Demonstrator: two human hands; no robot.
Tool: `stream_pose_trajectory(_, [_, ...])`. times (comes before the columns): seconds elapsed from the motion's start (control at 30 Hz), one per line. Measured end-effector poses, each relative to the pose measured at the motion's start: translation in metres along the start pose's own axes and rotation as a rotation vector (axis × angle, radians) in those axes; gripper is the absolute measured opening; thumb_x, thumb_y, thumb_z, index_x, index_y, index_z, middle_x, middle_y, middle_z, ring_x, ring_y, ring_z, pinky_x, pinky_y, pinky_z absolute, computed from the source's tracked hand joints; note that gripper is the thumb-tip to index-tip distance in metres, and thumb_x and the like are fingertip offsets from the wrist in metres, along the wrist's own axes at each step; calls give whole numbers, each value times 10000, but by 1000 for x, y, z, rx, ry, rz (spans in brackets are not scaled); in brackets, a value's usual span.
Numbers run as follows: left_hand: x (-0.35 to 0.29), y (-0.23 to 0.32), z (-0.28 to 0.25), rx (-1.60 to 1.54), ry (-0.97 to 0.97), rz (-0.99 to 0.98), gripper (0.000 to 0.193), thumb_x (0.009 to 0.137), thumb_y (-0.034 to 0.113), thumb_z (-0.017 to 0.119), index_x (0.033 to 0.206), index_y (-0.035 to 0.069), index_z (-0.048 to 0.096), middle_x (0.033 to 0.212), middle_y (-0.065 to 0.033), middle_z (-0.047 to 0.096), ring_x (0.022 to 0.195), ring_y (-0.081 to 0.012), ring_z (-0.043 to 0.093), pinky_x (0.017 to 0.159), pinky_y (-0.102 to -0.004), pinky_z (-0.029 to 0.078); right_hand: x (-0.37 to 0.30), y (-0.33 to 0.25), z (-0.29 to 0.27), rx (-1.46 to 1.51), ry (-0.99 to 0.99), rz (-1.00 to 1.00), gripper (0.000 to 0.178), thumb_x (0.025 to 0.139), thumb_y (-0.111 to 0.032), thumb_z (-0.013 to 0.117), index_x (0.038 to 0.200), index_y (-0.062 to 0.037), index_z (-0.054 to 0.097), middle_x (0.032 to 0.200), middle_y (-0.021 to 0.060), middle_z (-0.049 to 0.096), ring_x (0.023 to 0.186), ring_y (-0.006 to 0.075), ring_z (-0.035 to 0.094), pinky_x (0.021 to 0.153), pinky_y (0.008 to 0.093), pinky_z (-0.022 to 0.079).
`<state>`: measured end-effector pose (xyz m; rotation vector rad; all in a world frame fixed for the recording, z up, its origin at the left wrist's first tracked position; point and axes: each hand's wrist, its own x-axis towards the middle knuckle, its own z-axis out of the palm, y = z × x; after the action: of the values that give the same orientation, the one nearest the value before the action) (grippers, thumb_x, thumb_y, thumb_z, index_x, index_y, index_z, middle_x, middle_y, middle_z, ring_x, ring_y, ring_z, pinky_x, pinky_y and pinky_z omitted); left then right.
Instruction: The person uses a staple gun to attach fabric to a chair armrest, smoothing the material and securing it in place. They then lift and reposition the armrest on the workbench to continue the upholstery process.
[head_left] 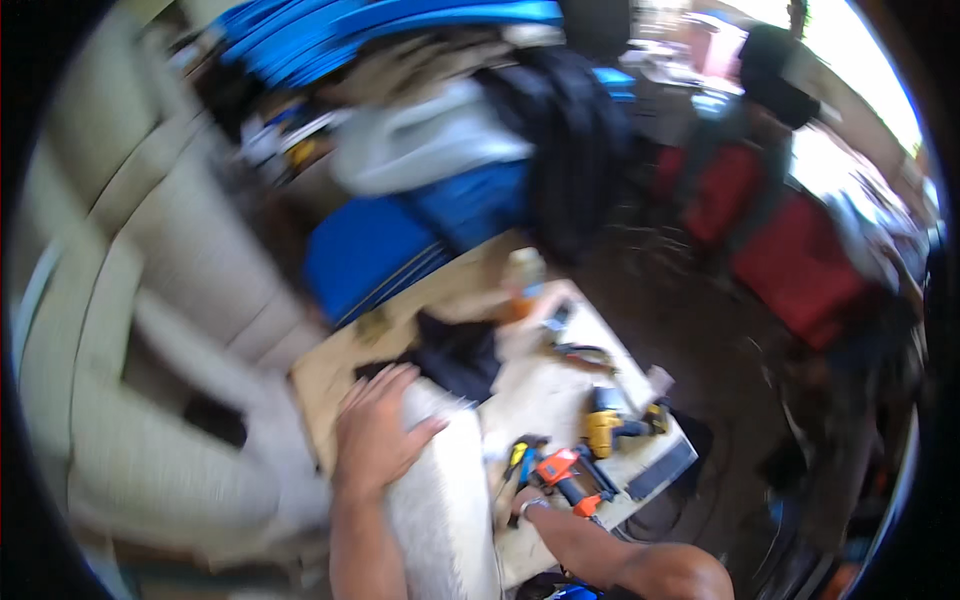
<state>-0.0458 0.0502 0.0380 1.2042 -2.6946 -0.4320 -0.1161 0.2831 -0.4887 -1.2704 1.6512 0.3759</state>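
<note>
My left hand lies flat on the end of a light grey upholstered piece, its thumb held apart from the fingers. My right hand reaches down along the right side of that piece, its fingers mostly hidden and blurred. Close by it lie an orange and black staple or nail gun and a yellow and black hand tool. A black cloth is bunched on the worktable just beyond my left hand.
A yellow and black cordless drill and a bottle with orange contents stand on the table. Pale grey sofa sections rise at the left. Blue panels and piled cloths are behind. A blurred person is by red pieces.
</note>
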Motion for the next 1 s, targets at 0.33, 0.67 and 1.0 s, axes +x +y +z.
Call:
stream_pose_trajectory(0.33, [20, -12, 34, -57, 171, 46, 425, 659, 482, 757, 922, 150, 726, 913, -76, 704, 938, -267, 656, 951, -410, 419, 47, 54, -102, 1634, 21, -124, 249, 906, -184, 554, 680, -195, 452, 642, -50, 472, 558, 113, 460, 481, 300, 406])
stream_pose_trajectory(0.67, [-3, 6, 70, 34, 417, -194, 499, 803, 554, 670, 1080, 141, 715, 1129, -57, 676, 1256, -231, 497, 1104, -623, 220, -227, 6, -241, 1415, 626, -368, 207, 865, -225, 692, 1010, -82, 651, 765, 2, 583, 559, 95, 474, 472, 246, 404])
stream_pose_trajectory(1.0, [-226, -8, -151, -1324, 572, 495, 369, 863, 327, 714, 1123, 65, 701, 1128, -160, 704, 1024, -227, 691, 883, -338, 548, -225, 50, -256, 966, 743, -503, 413, 942, -185, 581, 1321, -20, 575, 916, 78, 636, 703, 142, 554, 664, 297, 496])
